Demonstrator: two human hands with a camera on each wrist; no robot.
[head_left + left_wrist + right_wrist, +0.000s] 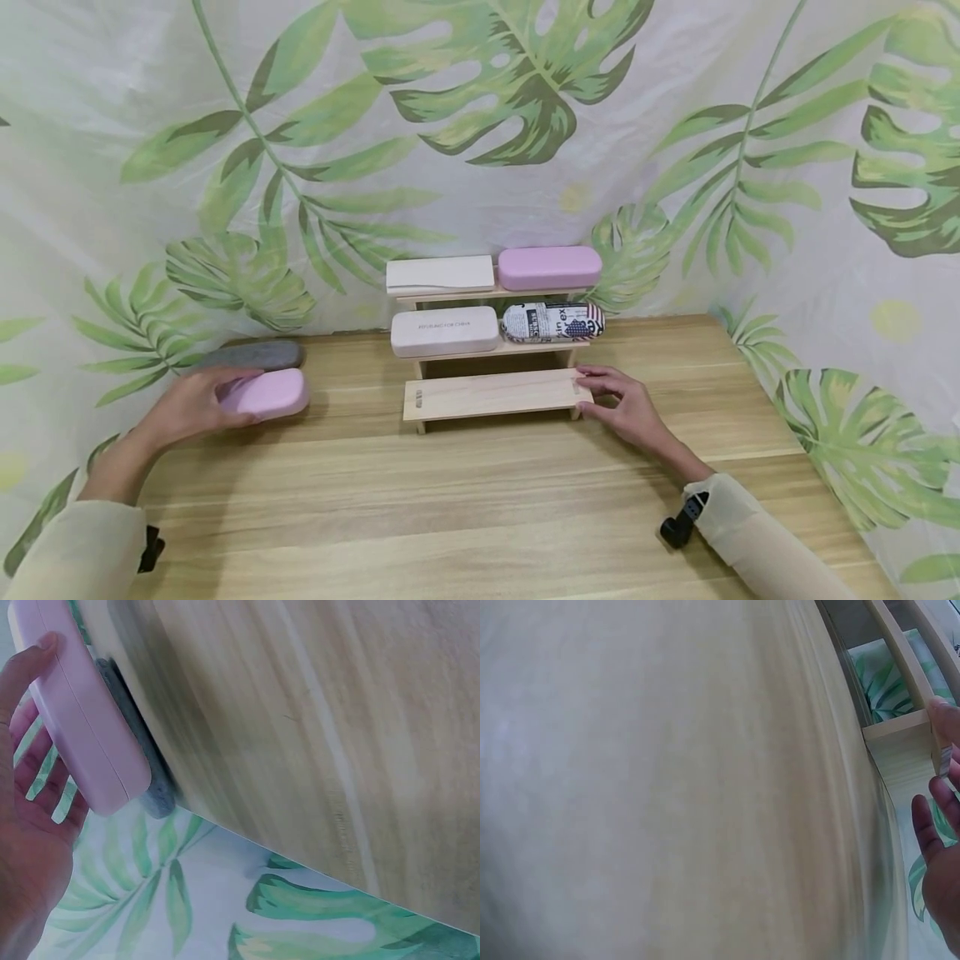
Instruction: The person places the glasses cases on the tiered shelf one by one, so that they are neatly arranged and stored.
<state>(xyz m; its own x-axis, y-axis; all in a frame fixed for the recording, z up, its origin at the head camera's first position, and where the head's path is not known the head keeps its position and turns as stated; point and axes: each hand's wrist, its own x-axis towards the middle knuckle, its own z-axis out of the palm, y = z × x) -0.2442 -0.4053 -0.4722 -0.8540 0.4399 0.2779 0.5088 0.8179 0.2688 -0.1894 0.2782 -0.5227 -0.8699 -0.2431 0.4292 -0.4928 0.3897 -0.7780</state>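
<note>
On the left, my left hand grips a pink glasses case, thumb on one long side in the left wrist view. The case is held near a grey glasses case lying at the back edge of the table. A three-step wooden rack stands in the middle, its lowest step bare. My right hand holds that step's right end between thumb and fingers. The middle step carries a white lettered case and a printed case. On top sit a white flap case and a pinkish-purple case.
The wood-grain table extends in front of the rack and to both sides. Behind it hangs a leaf-patterned cloth, close to the back edge. Black straps sit at both wrists.
</note>
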